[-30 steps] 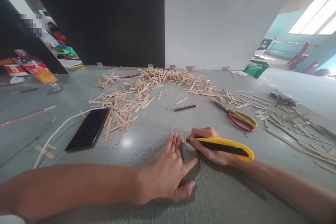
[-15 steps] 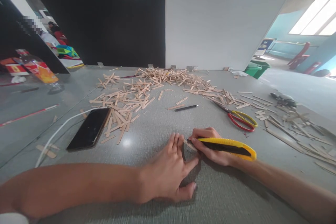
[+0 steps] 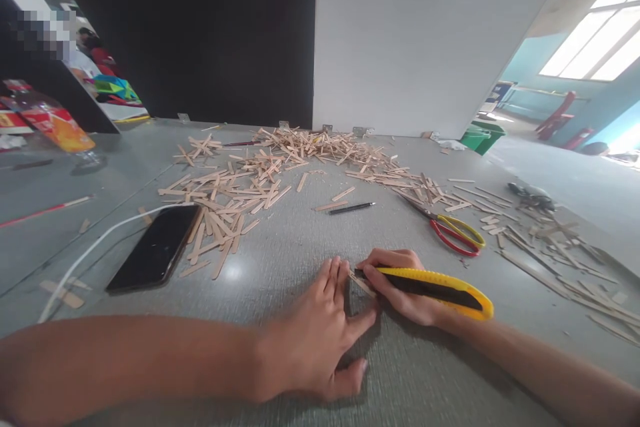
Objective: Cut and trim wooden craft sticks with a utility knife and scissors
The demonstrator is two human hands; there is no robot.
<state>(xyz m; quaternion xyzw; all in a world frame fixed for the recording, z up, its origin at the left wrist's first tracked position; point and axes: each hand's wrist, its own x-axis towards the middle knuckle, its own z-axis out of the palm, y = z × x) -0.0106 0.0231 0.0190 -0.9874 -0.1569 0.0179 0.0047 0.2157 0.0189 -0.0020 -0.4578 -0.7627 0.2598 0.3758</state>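
My right hand (image 3: 400, 285) is closed round a yellow and black utility knife (image 3: 440, 290), its tip pointing left at a small wooden stick (image 3: 363, 285) on the grey table. My left hand (image 3: 320, 333) lies on the table with its fingertips at the stick's left end, thumb and index finger spread apart. The index fingertip is close to the right hand. Beyond the hands lie a black pen (image 3: 352, 208) and two loose sticks. Scissors (image 3: 457, 235) with red and yellow handles rest to the right.
Many wooden sticks (image 3: 320, 147) are heaped along the back panels. A black phone (image 3: 155, 247) with a white cable lies at left, a drink bottle (image 3: 57, 123) farther back. More cut strips (image 3: 560, 280) lie at right. People are partly visible at far left.
The view has shifted slightly, so most table objects appear a little farther left. Both hands keep nearly the same pose, with the knife still at the stick.
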